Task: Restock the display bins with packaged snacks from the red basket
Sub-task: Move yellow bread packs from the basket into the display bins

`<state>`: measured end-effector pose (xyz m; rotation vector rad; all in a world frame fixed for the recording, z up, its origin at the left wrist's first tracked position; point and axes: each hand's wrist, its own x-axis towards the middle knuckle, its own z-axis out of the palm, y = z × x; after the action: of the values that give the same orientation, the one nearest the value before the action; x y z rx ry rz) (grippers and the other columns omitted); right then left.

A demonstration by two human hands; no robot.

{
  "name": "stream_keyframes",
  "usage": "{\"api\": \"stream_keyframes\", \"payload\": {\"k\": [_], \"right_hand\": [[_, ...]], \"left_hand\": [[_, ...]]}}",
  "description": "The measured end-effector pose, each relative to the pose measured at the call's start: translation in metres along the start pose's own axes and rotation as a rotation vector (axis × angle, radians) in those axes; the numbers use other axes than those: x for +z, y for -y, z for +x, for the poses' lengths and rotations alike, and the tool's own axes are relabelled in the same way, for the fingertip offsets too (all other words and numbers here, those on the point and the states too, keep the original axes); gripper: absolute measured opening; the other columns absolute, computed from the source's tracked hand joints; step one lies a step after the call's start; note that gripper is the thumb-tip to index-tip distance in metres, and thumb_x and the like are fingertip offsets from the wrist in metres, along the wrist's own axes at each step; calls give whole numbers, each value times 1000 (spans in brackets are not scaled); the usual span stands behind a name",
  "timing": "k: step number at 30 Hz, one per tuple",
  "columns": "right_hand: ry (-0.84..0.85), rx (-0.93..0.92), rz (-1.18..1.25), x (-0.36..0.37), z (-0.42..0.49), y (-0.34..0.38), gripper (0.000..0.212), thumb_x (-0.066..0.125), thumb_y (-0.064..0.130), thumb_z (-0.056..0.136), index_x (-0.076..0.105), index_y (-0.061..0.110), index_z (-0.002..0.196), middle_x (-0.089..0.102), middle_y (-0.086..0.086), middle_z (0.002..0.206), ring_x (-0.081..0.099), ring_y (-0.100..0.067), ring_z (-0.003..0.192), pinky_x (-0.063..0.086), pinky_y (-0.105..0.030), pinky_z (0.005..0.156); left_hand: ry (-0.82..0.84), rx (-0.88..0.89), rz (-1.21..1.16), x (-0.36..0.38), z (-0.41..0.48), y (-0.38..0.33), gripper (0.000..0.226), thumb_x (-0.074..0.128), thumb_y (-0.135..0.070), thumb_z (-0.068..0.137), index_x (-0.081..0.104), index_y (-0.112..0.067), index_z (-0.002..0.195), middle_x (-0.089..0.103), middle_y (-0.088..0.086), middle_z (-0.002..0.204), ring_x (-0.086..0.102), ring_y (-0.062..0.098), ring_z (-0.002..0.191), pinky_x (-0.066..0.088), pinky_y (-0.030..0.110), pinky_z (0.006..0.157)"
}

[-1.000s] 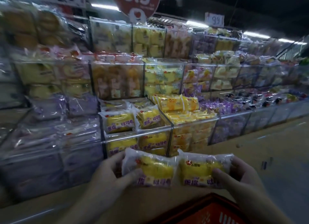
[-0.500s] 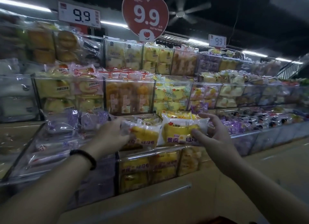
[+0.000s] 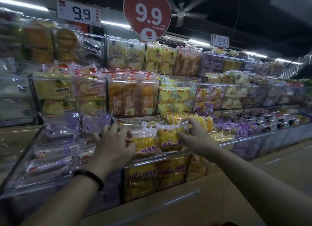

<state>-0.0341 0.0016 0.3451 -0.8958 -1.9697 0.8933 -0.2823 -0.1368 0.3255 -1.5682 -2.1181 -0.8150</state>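
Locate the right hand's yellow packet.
Head view, centre: yellow packet in the right hand, over the lower bin, beside the twin packet in the left hand.

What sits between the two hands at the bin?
Head view: left yellow packet in the left hand, right yellow packet pinched by the right hand, side by side.

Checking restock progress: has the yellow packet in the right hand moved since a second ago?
Yes. The yellow packet, held by the right hand, went up and forward: from below the clear bin's front wall to over its stock.
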Motion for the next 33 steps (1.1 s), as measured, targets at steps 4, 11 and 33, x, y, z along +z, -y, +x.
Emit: {"api": "stream_keyframes", "payload": {"k": [4,11,33], "right_hand": [[-58,-113,-459,16,7,-7,83,73,16,92,27,44,155,44,1,141,52,-21,122,56,-47,100],[152,-91,-511,13,-1,-2,65,67,53,83,47,48,145,37,10,145,39,-22,135,44,-55,110],[74,-271,-487,-5,-47,23,73,67,11,97,35,37,157,51,8,153,53,-18,133,50,-42,107]], "left_hand": [[1,182,6,3,0,-1,43,48,-68,95,46,-51,134,47,-19,127,42,11,123,23,40,96],[38,126,108,4,2,-6,44,32,-74,99,41,-69,141,48,-24,129,37,12,120,21,41,92],[-47,262,175,0,-7,-16,44,58,-53,99,54,-41,141,52,-5,135,45,24,128,30,49,97]]}}
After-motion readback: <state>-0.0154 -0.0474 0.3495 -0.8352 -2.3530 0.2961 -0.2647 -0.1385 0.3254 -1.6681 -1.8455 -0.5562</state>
